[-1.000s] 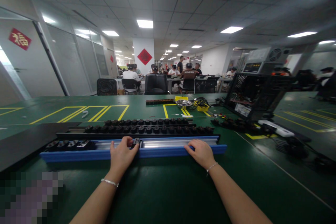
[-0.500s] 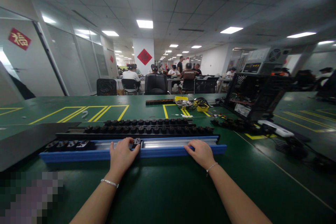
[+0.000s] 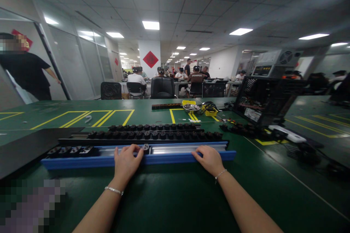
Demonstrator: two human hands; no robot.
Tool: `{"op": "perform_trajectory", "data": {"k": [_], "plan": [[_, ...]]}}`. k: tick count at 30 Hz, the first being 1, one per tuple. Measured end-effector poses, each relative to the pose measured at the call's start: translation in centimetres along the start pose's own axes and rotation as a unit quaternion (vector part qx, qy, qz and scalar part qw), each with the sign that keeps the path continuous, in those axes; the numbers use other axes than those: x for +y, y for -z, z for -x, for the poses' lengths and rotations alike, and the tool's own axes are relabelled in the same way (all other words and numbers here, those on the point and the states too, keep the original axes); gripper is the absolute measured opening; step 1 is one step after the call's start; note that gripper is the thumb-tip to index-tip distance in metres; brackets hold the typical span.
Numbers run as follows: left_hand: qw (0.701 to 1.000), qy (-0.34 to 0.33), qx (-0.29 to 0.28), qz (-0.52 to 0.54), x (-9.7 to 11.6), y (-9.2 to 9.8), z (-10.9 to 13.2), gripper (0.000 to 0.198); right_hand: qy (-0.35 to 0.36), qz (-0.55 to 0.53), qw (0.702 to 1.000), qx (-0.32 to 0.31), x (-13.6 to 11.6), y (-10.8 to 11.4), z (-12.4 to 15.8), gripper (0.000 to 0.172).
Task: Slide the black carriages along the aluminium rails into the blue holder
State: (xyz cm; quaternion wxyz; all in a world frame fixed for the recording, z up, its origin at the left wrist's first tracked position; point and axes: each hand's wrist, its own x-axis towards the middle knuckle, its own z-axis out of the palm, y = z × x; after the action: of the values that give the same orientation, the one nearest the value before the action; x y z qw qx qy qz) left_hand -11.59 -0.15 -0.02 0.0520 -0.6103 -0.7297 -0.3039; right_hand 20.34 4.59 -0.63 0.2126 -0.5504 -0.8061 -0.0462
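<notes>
A long blue rail (image 3: pixel 169 158) with a silvery channel lies across the green table. Several black socket modules (image 3: pixel 76 150) sit at its left end. One more black module (image 3: pixel 146 149) stands in the channel near the middle. Right beside that module, my left hand (image 3: pixel 127 158) rests on the rail with thumb and fingers bent; whether it still touches the module is hard to tell. Farther right, my right hand (image 3: pixel 209 158) grips the rail's right part, thumb on the front edge and fingers over the channel.
Behind the blue rail lie dark rails with rows of black modules (image 3: pixel 155 135). An open computer case (image 3: pixel 266 98) stands at the back right, near a white power strip (image 3: pixel 287 133). A metal bowl (image 3: pixel 191 107) sits farther back. A dark panel (image 3: pixel 30 149) lies left.
The single module has shifted slightly right along the channel, and my left thumb has moved a little left of it. A person in black has appeared at the far left. My right hand stays put.
</notes>
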Motion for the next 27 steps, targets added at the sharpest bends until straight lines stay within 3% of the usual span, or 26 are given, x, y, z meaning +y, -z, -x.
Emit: {"op": "perform_trajectory", "data": {"k": [27], "plan": [[1.0, -0.03, 0.006, -0.001, -0.2, -0.09, 0.13, 0.035, -0.001, -0.002, 1.0, 0.003, 0.12, -0.14, -0.05, 0.045]]}}
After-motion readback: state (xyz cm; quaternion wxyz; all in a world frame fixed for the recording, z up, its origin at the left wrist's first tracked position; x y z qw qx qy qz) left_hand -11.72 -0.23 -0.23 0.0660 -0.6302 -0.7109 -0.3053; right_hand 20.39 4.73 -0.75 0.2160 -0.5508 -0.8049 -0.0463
